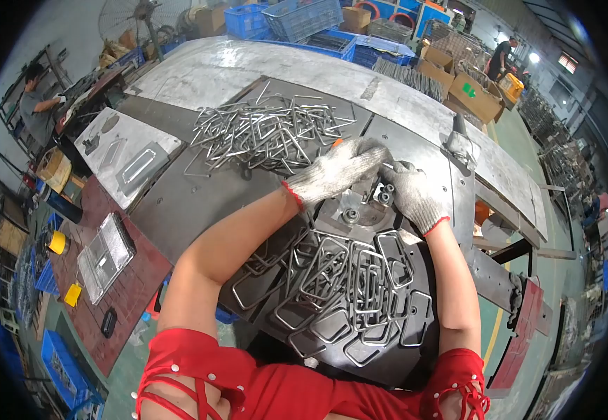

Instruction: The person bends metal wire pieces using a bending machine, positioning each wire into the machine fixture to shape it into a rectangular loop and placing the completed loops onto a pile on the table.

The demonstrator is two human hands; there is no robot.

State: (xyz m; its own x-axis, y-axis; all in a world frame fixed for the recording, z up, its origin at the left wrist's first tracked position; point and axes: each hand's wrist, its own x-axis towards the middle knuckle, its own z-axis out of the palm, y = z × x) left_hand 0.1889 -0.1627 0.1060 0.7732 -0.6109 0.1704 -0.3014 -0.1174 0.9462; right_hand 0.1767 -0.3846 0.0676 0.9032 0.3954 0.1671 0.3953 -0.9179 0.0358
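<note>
My left hand (339,169), in a white knit glove with a red cuff, reaches over the back of a small metal bending fixture (351,215). My right hand (416,192), gloved the same way, is at the fixture's right side, its fingertips close to those of my left. Both hands have their fingers closed; what they hold is hidden by the gloves. Behind my left hand lies a pile of bent metal rods (269,133). In front of the fixture, several rectangular wire loops (360,287) are heaped on the dark metal plate.
Blue crates (304,21) and cardboard boxes (468,91) stand behind the long metal table (199,73). At left, a reddish board (132,280) bears a clear case (106,255) and a yellow tape measure (57,242). A person (38,108) works at far left; another (501,57) stands at back right.
</note>
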